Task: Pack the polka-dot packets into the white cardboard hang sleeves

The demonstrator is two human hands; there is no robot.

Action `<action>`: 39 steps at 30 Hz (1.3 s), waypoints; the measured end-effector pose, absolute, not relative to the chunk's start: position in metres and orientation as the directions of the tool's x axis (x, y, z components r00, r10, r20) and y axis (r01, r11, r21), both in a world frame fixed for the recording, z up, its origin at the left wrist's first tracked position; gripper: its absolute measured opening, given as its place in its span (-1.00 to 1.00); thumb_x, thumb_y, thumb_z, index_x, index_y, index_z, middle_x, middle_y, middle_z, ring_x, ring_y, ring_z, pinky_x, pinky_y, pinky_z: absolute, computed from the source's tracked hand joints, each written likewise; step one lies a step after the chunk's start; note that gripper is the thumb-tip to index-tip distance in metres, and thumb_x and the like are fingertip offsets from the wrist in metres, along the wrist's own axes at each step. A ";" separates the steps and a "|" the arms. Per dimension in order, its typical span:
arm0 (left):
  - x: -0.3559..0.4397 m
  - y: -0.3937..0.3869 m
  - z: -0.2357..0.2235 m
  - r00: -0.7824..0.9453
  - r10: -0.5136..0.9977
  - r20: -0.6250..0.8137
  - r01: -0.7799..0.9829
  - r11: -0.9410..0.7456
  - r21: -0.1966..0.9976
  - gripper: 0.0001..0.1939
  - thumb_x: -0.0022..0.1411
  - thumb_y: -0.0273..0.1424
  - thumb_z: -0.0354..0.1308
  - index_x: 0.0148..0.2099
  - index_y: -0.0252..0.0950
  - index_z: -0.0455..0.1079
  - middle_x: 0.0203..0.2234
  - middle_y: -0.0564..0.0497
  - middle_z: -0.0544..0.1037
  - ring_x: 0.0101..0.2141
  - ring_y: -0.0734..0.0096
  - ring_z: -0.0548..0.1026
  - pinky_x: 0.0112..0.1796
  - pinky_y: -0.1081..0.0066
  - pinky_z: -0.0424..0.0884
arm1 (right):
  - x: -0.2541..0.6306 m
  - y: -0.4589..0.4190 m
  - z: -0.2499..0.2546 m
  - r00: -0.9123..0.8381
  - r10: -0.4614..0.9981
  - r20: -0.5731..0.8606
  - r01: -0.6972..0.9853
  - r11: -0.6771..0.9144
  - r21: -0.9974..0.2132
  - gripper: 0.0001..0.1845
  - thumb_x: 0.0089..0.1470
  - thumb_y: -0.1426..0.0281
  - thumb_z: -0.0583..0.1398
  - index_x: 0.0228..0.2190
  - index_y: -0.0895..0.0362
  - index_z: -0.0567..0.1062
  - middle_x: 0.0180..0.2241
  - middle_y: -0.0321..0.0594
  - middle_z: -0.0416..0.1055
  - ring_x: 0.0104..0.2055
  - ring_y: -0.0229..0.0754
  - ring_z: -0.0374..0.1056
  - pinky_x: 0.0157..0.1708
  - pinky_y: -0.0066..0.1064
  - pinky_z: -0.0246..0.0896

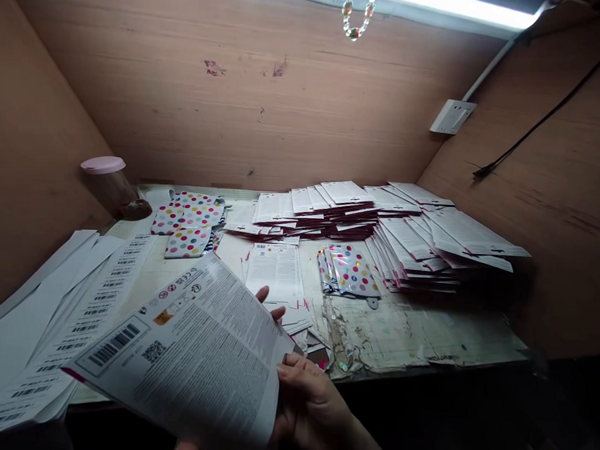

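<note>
I hold a white printed card (195, 353) with a barcode, a QR code and small text, tilted over the table's near edge. My right hand (312, 404) grips its lower right corner, fingers curled. My left hand (271, 302) is under the card; only two fingertips show past its far edge. Just beyond lies a small pile of similar cards (278, 274), and next to that several polka-dot foil packets (350, 270).
Fanned stacks of cards (418, 243) fill the back right. More polka-dot packets (188, 217) and a pink-lidded jar (110, 187) sit back left. Barcode label sheets (77, 308) overhang the left edge. The table cover (414, 336) is worn. Wooden walls enclose three sides, with a wall socket (452, 116).
</note>
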State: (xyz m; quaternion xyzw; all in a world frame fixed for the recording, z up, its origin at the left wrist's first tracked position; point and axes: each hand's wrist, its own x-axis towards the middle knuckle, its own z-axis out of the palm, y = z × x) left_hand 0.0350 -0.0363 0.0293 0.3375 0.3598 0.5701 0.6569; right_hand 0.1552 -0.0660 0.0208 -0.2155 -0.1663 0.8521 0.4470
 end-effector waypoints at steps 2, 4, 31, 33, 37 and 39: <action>0.026 -0.028 0.027 0.109 0.994 0.009 -0.600 0.058 0.798 0.54 -0.84 0.39 0.15 0.32 -0.03 -0.04 0.12 -0.23 0.36 0.18 -0.38 0.20 -0.01 -0.14 0.32 | 0.164 -0.066 0.022 -0.540 0.811 -0.223 -0.603 -0.558 -0.571 -0.60 0.01 0.15 0.28 -0.28 0.24 0.43 -0.44 -0.18 0.45 -0.54 -0.27 0.39 -0.59 -0.47 0.35; 0.010 -0.013 0.018 0.237 0.971 -0.035 -0.590 0.172 0.789 0.53 -0.84 0.31 0.26 0.30 -0.10 0.01 0.12 -0.30 0.35 0.16 -0.44 0.22 0.01 -0.19 0.27 | 0.191 -0.049 0.025 -0.435 0.858 -0.274 -0.319 -0.431 -0.844 -0.50 0.13 0.00 0.10 -0.38 0.23 0.44 -0.47 -0.10 0.45 -0.53 -0.19 0.41 -0.56 -0.37 0.36; 0.031 -0.012 0.018 0.396 0.902 -0.171 -0.729 0.422 0.539 0.15 -0.13 0.44 -0.16 0.25 -0.32 0.24 0.12 -0.32 0.39 0.15 -0.41 0.25 0.07 -0.29 0.15 | 0.275 -0.104 0.047 -0.484 0.736 0.474 0.450 0.674 -0.586 -0.44 0.22 0.52 0.03 0.23 0.03 0.21 0.17 -0.12 0.30 0.24 0.05 0.18 0.19 -0.02 0.18; 0.033 -0.016 0.017 0.376 0.918 -0.130 -0.751 0.384 0.537 0.10 -0.10 0.40 -0.08 0.26 -0.31 0.22 0.12 -0.32 0.40 0.15 -0.38 0.26 0.08 -0.26 0.14 | 0.268 -0.108 0.045 -0.528 0.726 0.440 0.533 0.687 -0.494 -0.37 0.18 0.57 0.04 0.26 0.08 0.14 0.20 -0.10 0.24 0.27 0.06 0.11 0.22 -0.02 0.11; 0.044 -0.030 0.014 0.384 0.921 -0.067 -0.745 0.352 0.567 0.09 -0.16 0.25 0.22 0.31 -0.23 0.13 0.17 -0.26 0.36 0.13 -0.30 0.30 0.11 -0.18 0.15 | 0.249 -0.108 0.030 -0.526 0.725 0.445 0.607 0.686 -0.401 -0.29 0.15 0.62 0.04 0.29 0.12 0.03 0.22 -0.05 0.19 0.28 0.08 0.09 0.21 -0.04 0.14; 0.052 -0.038 0.013 0.417 0.908 -0.052 -0.724 0.365 0.585 0.13 -0.24 0.14 0.35 0.33 -0.20 0.10 0.19 -0.23 0.34 0.10 -0.25 0.35 0.11 -0.12 0.18 | 0.233 -0.108 0.020 -0.488 0.728 0.481 0.598 0.681 -0.423 -0.27 0.15 0.62 0.04 0.30 0.11 0.01 0.22 -0.01 0.20 0.27 0.11 0.12 0.19 0.00 0.17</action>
